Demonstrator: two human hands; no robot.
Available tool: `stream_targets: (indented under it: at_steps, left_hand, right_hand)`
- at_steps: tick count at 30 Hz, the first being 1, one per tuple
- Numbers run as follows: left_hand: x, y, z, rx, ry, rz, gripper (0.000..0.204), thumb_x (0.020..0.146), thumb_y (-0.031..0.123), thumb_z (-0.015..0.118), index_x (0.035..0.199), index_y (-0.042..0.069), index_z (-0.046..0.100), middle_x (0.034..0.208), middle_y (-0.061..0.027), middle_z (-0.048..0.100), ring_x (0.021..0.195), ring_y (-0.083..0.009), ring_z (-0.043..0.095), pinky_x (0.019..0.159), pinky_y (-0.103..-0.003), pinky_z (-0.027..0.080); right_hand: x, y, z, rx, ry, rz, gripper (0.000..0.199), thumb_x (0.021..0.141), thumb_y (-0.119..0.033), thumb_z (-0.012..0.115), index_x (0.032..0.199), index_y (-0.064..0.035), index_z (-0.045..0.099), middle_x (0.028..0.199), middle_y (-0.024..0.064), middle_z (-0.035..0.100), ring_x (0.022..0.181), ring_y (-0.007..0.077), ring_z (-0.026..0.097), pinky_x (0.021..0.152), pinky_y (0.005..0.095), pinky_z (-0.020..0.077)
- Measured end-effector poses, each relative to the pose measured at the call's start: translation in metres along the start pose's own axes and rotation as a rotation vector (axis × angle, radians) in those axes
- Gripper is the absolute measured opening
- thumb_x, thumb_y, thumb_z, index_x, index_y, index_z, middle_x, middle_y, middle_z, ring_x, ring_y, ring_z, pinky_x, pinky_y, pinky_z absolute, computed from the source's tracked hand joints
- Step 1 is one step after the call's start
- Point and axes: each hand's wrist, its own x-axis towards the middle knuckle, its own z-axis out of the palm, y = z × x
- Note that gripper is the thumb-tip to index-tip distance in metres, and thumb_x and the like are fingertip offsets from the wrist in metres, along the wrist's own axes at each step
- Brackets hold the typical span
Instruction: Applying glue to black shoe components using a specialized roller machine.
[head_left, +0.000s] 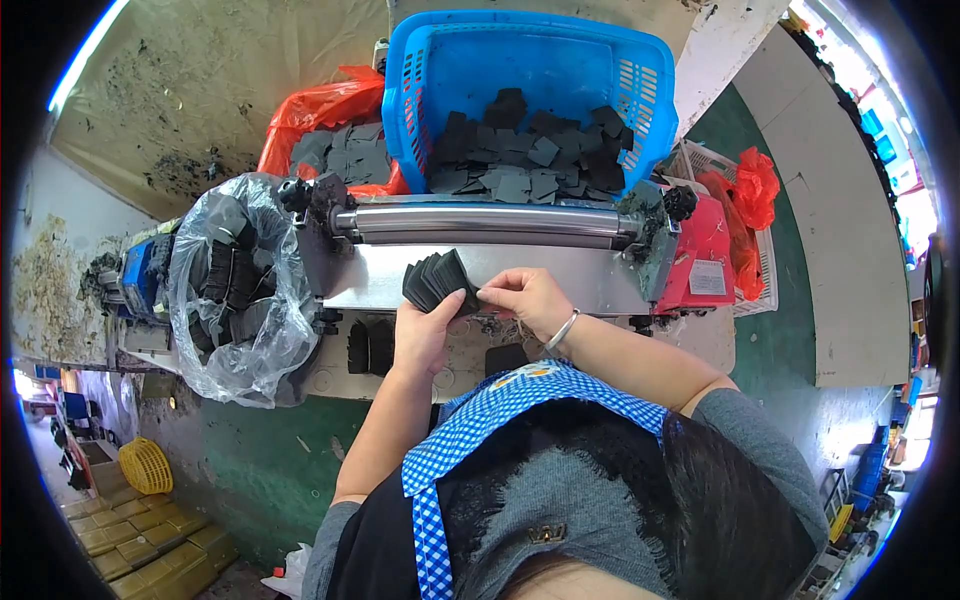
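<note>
A fanned stack of thin black square sheets (437,281) is gripped in my left hand (422,335), the thumb lying across its lower right part. My right hand (532,302) pinches thumb and forefinger together at the right edge of the stack; whatever is between those fingertips is too small to make out. Both hands are over the near edge of a machine's metal plate (580,275), in front of its shiny steel roller (490,220). On the ledge below lie a bundle of black sheets (370,347) and another black piece (505,358), partly hidden by my apron.
Behind the roller, a blue basket (400,95) holds many loose black squares; a red bag (310,108) beside it holds more. A clear plastic bag (245,375) with black bundles stands left. At right are the machine's red housing (695,245) and a white crate (768,262).
</note>
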Motion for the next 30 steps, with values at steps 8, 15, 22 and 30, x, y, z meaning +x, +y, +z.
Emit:
stream_targets:
  at_steps: [8,15,22,30]
  left_hand:
    - [0.003,0.000,-0.005,0.144,0.006,-0.001,0.020,0.077,0.005,0.065,0.095,-0.002,0.061,0.085,-0.0090,0.064,0.071,-0.0155,0.062,0.059,-0.026,0.053]
    - [0.002,0.001,-0.008,0.272,0.072,-0.016,0.027,0.077,0.005,0.066,0.102,0.000,0.058,0.089,-0.0073,0.063,0.073,-0.0148,0.061,0.056,-0.026,0.050]
    - [0.004,-0.006,-0.005,0.039,-0.008,0.006,0.022,0.075,0.004,0.068,0.096,0.000,0.062,0.086,-0.0072,0.064,0.073,-0.0136,0.062,0.057,-0.025,0.051]
    - [0.004,-0.004,-0.009,0.137,0.022,-0.068,0.024,0.078,0.001,0.061,0.102,0.001,0.058,0.091,-0.0074,0.061,0.075,-0.0166,0.062,0.063,-0.030,0.054]
  right_hand:
    - [0.011,-0.001,-0.011,0.099,0.172,0.159,0.016,0.088,-0.015,0.054,0.094,0.0002,0.053,0.079,0.0110,0.062,0.064,0.0148,0.062,0.054,0.0231,0.0493]
    - [0.015,-0.001,-0.016,-0.006,0.323,0.120,0.025,0.089,-0.021,0.054,0.101,0.0009,0.051,0.085,0.0136,0.064,0.065,0.0183,0.063,0.054,0.0250,0.0498]
    - [0.006,0.014,0.002,-0.289,-0.130,-0.050,0.029,0.083,-0.017,0.065,0.105,0.0016,0.061,0.090,0.0089,0.064,0.077,0.0116,0.062,0.067,0.0228,0.0497]
    - [0.007,0.002,0.002,-0.082,-0.091,0.010,0.026,0.080,-0.019,0.067,0.093,0.0035,0.064,0.077,0.0068,0.065,0.070,0.0125,0.062,0.063,0.0238,0.0506]
